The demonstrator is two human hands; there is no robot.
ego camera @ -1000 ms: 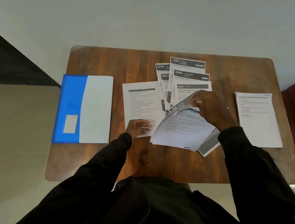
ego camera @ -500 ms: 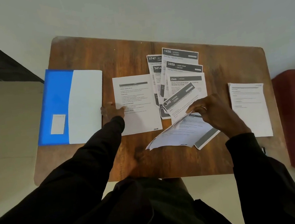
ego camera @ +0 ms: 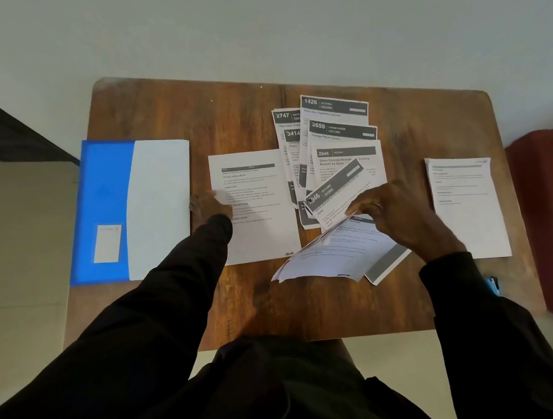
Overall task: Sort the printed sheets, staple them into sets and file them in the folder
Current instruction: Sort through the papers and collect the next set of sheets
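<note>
Loosely fanned, dark-banded numbered sheets (ego camera: 344, 153) overlap; right hand (ego camera: 403, 215) pinches a curled sheet (ego camera: 335, 252), left hand (ego camera: 207, 205) too blurred to tell its fingers.

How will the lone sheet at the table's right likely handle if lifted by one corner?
The lone sheet probably droops: the sheets in the right hand curve. Lying flat on the smooth table, it likely slides when pushed.

The left hand (ego camera: 207, 205) is now at the left edge of the plain text sheet (ego camera: 261, 238), next to the blue folder (ego camera: 161, 205), no longer at its near edge beside the sheaf of sheets (ego camera: 335, 254). The right hand (ego camera: 403, 215) now has the sheaf in its grip lower and nearer the surface, and a tilted sheet (ego camera: 334, 189) shows uncovered on the fanned sheets (ego camera: 336, 113).
</note>
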